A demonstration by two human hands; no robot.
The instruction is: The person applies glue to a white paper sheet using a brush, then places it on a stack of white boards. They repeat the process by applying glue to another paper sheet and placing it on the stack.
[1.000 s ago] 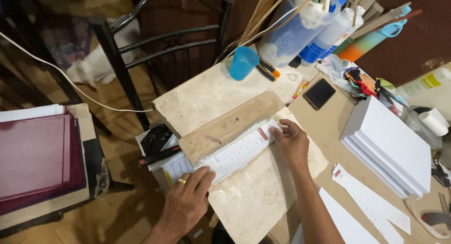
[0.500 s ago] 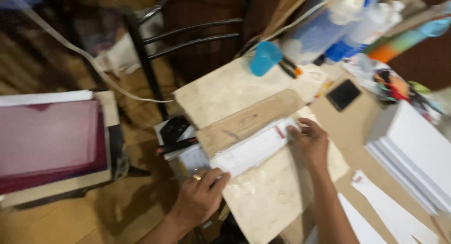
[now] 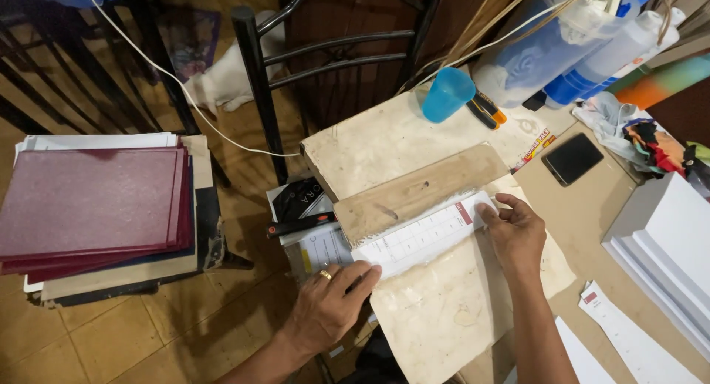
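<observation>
A white printed sheet with a grid and a red corner (image 3: 418,240) lies flat on a stained board (image 3: 451,310), its far edge tucked under a wooden block (image 3: 418,192). My left hand (image 3: 329,306), with a ring on one finger, presses the sheet's near-left end with its fingers flat. My right hand (image 3: 515,232) rests on the sheet's right end beside the red corner, fingertips down on the paper. Neither hand grips anything. A black and red cutter (image 3: 299,225) lies just left of the block, on papers.
A blue cup (image 3: 447,94) and plastic bottles (image 3: 592,44) stand at the back. A black phone (image 3: 572,159) and white paper stacks (image 3: 665,243) lie to the right. A black metal chair (image 3: 325,66) stands behind, and maroon covers (image 3: 92,203) are piled at left.
The view has shifted and steadied after a blurred moment. Both hands stay pressed on the sheet at nearly the same places.
</observation>
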